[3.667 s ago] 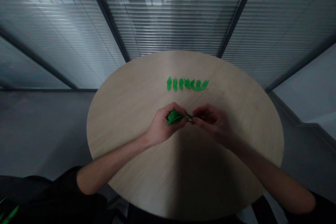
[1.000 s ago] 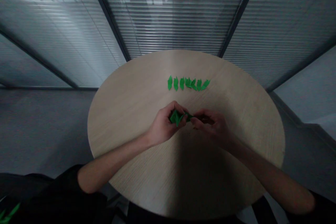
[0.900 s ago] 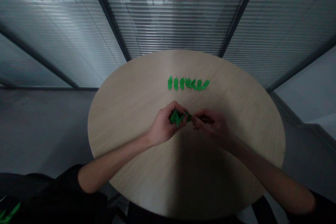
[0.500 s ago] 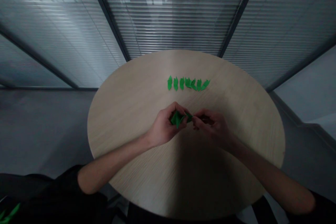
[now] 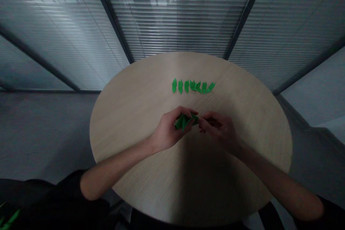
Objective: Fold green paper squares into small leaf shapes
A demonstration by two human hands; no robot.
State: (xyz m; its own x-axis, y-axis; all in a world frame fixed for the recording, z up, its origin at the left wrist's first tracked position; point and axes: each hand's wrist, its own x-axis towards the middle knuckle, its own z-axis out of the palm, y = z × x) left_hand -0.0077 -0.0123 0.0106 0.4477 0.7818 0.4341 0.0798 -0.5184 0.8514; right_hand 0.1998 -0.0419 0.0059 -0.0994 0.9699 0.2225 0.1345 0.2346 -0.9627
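Note:
My left hand (image 5: 167,129) is closed around a green folded paper piece (image 5: 182,122), whose pointed folds show between thumb and fingers. A narrow green end sticks out on the right side of that hand. My right hand (image 5: 222,131) pinches the tip of this end between thumb and fingertips. Both hands are close together over the middle of the table, and parts of the paper are hidden by the fingers. Beyond them lies a row of several small green folded paper pieces (image 5: 187,86), the right-hand ones touching or overlapping.
The round wooden table (image 5: 126,107) stands against glass partitions with blinds (image 5: 183,32). Dark frame posts (image 5: 110,14) divide the glass. Something green (image 5: 12,219) shows at the lower left corner near my dark sleeve.
The left fingers have shifted slightly to the right, and a little more of the green end shows between the hands. The row of pieces has not moved.

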